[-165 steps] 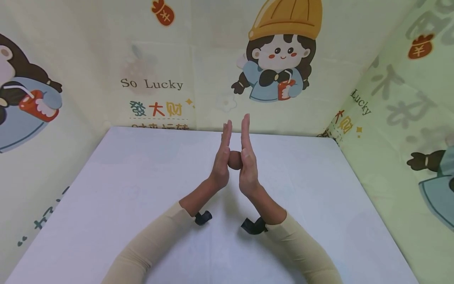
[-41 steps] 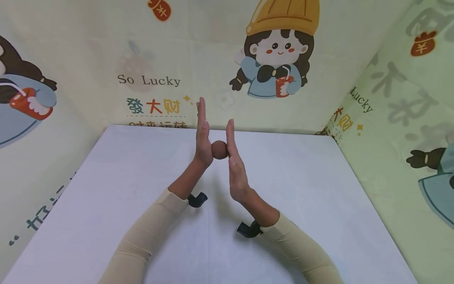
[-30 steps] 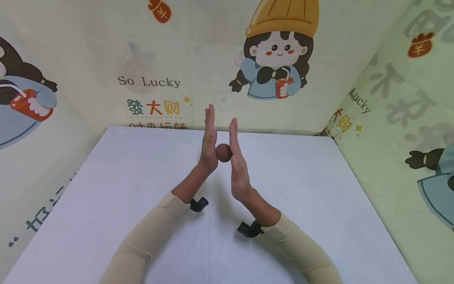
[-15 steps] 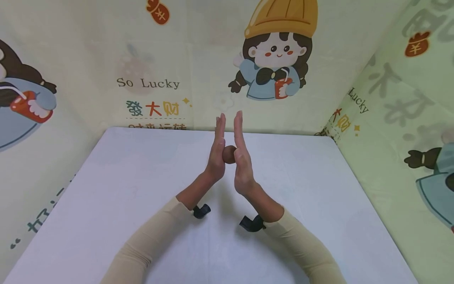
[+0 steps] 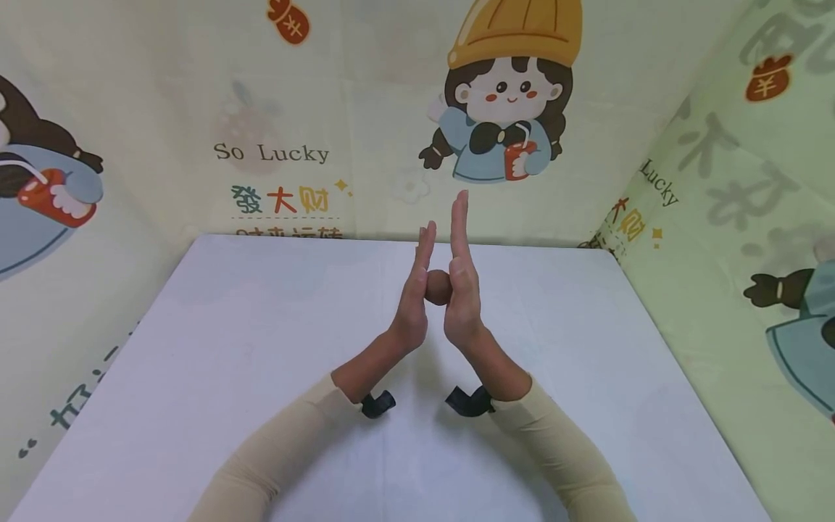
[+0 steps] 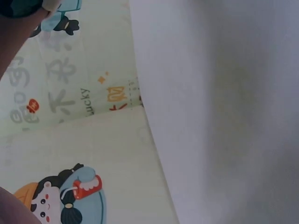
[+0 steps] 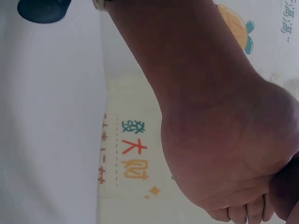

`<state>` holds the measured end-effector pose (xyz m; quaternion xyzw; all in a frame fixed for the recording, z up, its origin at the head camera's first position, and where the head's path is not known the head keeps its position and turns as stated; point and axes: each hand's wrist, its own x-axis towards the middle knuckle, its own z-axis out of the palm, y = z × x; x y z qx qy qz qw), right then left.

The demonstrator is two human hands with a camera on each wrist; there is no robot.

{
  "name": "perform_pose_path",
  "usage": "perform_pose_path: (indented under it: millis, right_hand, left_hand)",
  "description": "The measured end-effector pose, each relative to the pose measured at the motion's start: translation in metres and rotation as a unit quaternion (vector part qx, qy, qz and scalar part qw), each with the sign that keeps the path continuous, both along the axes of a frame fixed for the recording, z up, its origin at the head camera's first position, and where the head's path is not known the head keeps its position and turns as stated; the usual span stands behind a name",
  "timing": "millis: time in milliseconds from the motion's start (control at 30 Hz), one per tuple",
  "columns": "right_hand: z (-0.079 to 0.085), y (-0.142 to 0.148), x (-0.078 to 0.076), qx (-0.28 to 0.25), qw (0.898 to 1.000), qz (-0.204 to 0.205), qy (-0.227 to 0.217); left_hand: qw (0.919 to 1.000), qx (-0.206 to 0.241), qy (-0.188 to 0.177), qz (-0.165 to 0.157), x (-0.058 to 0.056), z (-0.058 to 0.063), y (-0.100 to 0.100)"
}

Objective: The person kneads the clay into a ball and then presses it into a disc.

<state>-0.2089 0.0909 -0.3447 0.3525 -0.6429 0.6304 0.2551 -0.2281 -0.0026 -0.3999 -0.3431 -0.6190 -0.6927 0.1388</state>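
- My right hand (image 5: 464,293) has slid forward against my left hand (image 5: 411,301), which has drawn back toward me, and the brown ball (image 5: 438,288) between them has shifted to my right since half a second ago.
- Both hands are flat, fingers straight and pointing away from me; neither grasps, and the ball is pressed between my facing palms, beside the thumbs.
- My right fingertips reach farther forward than my left.
- Behind each hand, at my wrists, sit a black left mount (image 5: 378,404) and a black right mount (image 5: 470,402), next to the cuffs of my cream left sleeve (image 5: 277,446) and cream right sleeve (image 5: 557,449).
- Below my hands spreads a white table (image 5: 587,348), my shadow falling across it.
- Beyond my fingertips rises a pale printed backdrop (image 5: 385,94): a cartoon girl (image 5: 509,98) ahead of my right hand, "So Lucky" lettering (image 5: 271,153) ahead and left of my left.
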Motion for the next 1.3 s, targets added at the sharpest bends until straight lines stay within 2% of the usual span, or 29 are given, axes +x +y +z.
perform_pose_path:
  millis: [133,300,400,667,900,1300]
  right_hand:
    - [0.002,0.004,-0.003,-0.006,1.000,-0.009,0.001]
    - [0.002,0.007,-0.006,-0.015,1.000,-0.016,0.001]
    - [0.003,0.009,-0.007,-0.014,1.000,-0.019,0.004]
    - [0.006,0.012,-0.010,-0.030,1.000,-0.006,-0.007]
    - [0.001,0.015,-0.016,-0.032,0.999,0.017,-0.017]
    - [-0.006,0.012,-0.023,-0.039,0.997,0.044,-0.047]
  left_hand:
    - [0.9999,-0.003,0.015,-0.005,0.005,0.003,0.002]
    - [0.9983,-0.014,0.057,0.003,0.011,0.006,0.003]
    - [0.9974,-0.016,0.070,0.003,0.016,0.009,0.004]
    - [0.9973,-0.013,0.072,-0.011,0.028,0.019,0.005]
    - [0.9965,0.002,0.082,-0.018,0.036,0.031,0.005]
    - [0.9963,0.020,0.082,-0.013,0.040,0.053,0.002]
